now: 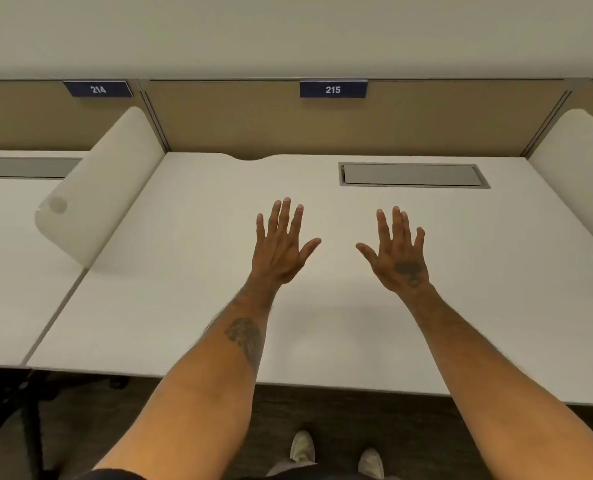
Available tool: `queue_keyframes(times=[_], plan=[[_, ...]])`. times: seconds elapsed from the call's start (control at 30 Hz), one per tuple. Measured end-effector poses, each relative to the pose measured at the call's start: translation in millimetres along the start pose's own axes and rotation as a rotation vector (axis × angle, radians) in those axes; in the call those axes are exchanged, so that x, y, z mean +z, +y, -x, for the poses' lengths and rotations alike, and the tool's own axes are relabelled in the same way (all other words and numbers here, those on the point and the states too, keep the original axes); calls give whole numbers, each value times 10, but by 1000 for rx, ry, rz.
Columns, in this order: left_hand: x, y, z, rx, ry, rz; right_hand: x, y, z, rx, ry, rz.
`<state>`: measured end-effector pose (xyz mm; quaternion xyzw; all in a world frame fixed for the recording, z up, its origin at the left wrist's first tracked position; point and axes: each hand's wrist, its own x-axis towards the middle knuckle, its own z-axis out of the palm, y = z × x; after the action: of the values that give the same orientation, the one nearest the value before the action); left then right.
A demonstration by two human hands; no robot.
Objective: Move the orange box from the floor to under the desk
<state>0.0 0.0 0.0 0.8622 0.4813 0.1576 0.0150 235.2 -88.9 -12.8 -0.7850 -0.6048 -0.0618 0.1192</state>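
Box, the orange one, is nowhere in this view; only the desk [191, 306] shows.
Left hand [281, 251] and right hand [399, 258] hover above the desk with fingers spread, holding nothing, well apart. Cable tray lid [412, 174] lies at 1 o'clock; sign 215 [333, 89] at 12 o'clock.

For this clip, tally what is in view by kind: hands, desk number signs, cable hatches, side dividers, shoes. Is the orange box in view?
Bare open hands: 2 (left, right)
Dark blue number signs: 2 (214, 215)
Grey metal cable hatches: 2 ()
White rounded side dividers: 2 ()
Pale shoes: 2 ()
Orange box: 0, not in view
Total: 10
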Motion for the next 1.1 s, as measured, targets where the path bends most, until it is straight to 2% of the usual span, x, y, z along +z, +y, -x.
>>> queue_keyframes(times=[0.27, 0.5, 0.7, 0.9, 1.03, 1.1], plan=[[-131, 282, 467, -29, 6, -75, -190, 66, 385, -55, -55, -21], [-186, 774, 1197, -128, 22, -131, -302, 293, 930, -193, -66, -38], [-299, 1082, 2047, -276, -48, -147, -317, 367, 1491, -314, -112, -65], [-423, 1107, 2928, -407, -99, -204, -248, 95, 2030, -444, -188, -90], [-499, 1056, 3522, -482, -78, -201, -211, -205, 2422, -520, -290, -102], [-524, 1048, 3836, -521, -69, -208, -191, -371, 2642, -572, -277, -102]])
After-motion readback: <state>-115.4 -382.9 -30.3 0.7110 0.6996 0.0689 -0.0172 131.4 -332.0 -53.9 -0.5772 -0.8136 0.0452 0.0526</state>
